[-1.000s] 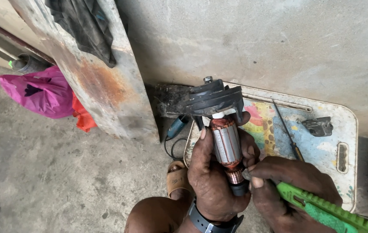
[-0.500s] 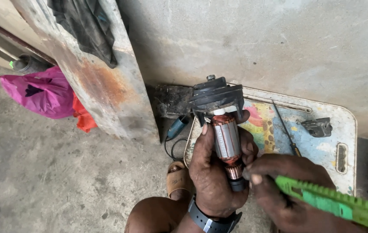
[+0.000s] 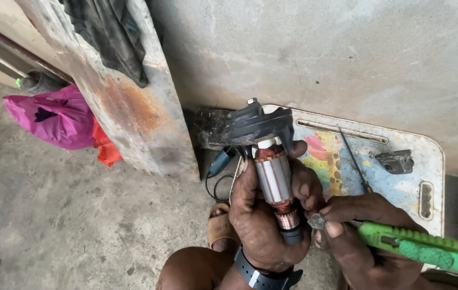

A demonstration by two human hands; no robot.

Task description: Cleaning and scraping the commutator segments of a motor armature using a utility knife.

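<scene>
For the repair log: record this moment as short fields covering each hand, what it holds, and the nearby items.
left hand: gripping a motor armature upright, black fan housing on top
right hand: holding a green utility knife, tip by the armature's copper end
wrist: black watch
behind: painted white tray with a thin rod and a grey part
left side: pink bag, rusty board

A rough repair workshop: bare concrete floor (image 3: 78, 215), rusty metal sheet (image 3: 132, 102), motor armature (image 3: 274, 180).
</scene>
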